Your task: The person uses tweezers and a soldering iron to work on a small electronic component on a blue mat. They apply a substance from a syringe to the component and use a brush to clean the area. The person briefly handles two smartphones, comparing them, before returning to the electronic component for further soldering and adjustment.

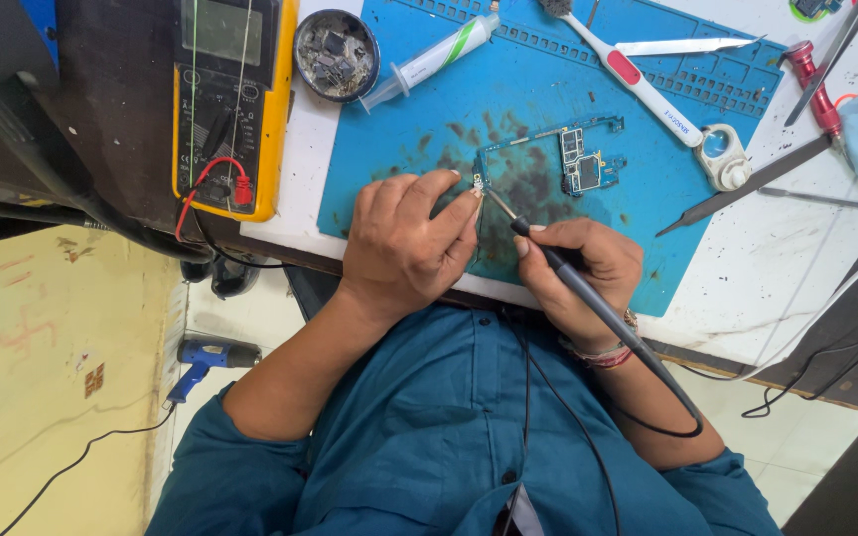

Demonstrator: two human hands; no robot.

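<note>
Left hand: pinches small part at circuit board edge, on blue mat. Right hand: grips soldering iron, tip touching part. Multimeter on counter.

Both hands close together, fingertips nearly meeting

The left hand lies palm down, fingers curled, thumb and forefinger pinched together at their tips. The right hand is closed in a pen-like grip, wrist bent, a beaded band around it. Both forearms are bare below rolled blue sleeves, elbows spread outward
</note>
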